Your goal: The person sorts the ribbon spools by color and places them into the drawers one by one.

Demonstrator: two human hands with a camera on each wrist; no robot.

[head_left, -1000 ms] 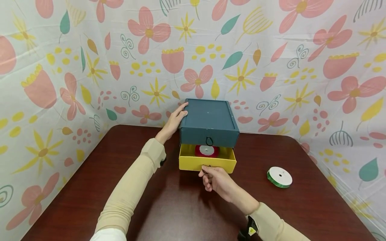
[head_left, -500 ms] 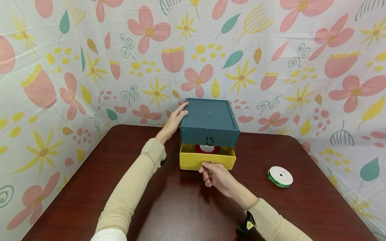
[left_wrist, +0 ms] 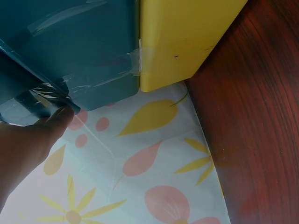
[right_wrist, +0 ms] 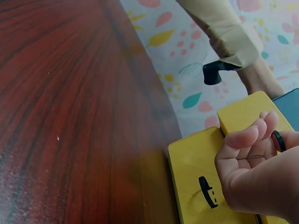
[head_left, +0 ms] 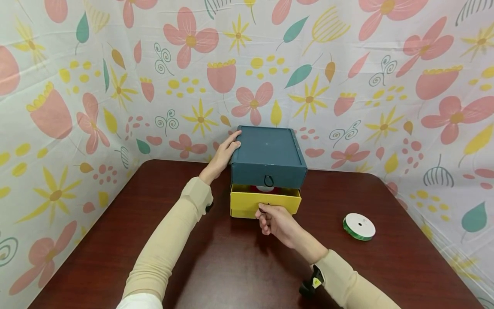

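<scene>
- Bearing a small yellow label with a mark too small to read, the black wrist device (head_left: 311,281) sits by the right cuff, low and right of centre in the head frame.
- Faint print on the white face of the green ribbon spool (head_left: 359,226) cannot be read; the spool lies on the dark red worktop (head_left: 208,266), right of centre.
- Yellow drawer (head_left: 243,204), mid-frame, stands partly pulled out beneath the blue drawer box (head_left: 268,146).
- Right hand (head_left: 277,223): thumb and index finger pinch the black pull (head_left: 262,210) on the yellow front, the other fingers curled below.
- Left hand (head_left: 222,156): fingers extended, resting along the box's left edge, not clenched.
- Clear tape (left_wrist: 100,81) glints on the blue side in the left wrist view.
- Black ring pull (head_left: 269,181) hangs free on the blue front.
- Red ribbon spool (head_left: 265,189) inside the yellow drawer is largely hidden by the drawer's front and the blue box above.
- Pinched pull is mostly covered by the fingers.
- Both sleeves are cut off by the head frame's bottom edge.
</scene>
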